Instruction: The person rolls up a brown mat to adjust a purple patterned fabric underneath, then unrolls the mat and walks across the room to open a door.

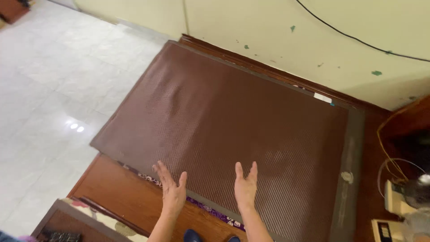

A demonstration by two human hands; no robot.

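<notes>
Your left hand lies open, palm down, on the near edge of the large brown textured rectangular mat covering the wooden bed frame. Just right of it, your right hand is open too, fingers spread, gripping nothing, over the mat's near edge.

Soft, even indoor light, two small glare spots on the pale floor tiles at left, faint sheen on the brown mat, slight overall blur (softest at right edge), mild wide-angle tilt.
</notes>
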